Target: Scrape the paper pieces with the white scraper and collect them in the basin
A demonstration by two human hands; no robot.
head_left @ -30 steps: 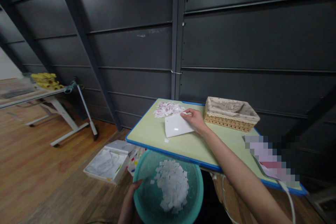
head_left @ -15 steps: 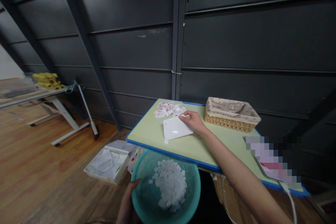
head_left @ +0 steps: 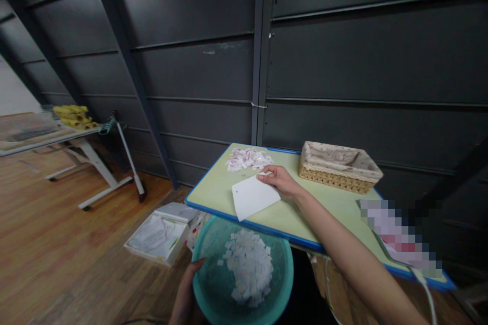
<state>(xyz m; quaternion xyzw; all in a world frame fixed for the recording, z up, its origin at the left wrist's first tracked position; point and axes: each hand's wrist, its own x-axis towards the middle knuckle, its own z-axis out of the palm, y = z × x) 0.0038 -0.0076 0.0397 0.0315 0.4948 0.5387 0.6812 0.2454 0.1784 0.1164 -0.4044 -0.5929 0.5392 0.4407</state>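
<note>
My right hand (head_left: pixel 277 181) pinches the upper right corner of a white plastic-looking sheet (head_left: pixel 253 197) with a small hole near its left edge. The sheet is tilted low over the pale green tabletop (head_left: pixel 213 188), its lower edge close to the table's near side. My left hand (head_left: pixel 192 277) grips the left rim of a round teal basket (head_left: pixel 286 284), thumb over the edge and the other fingers hidden below. Many small white square pieces (head_left: pixel 249 266) lie heaped inside it. Beyond the sheet, a pile of white pieces with reddish marks (head_left: pixel 247 159) lies on the table.
A cloth-lined wicker basket (head_left: pixel 335 177) stands at the table's back right. A pixelated flat object (head_left: pixel 400 236) with a cable (head_left: pixel 425 284) lies at the right edge. An open white box (head_left: pixel 156 238) sits on the floor at left. A dark panelled wall (head_left: pixel 198 71) rises behind.
The sheet has come nearer to the table's front edge and tilted, its lower left corner dropping. My left hand still holds the teal basket. The whole view has shifted slightly.
</note>
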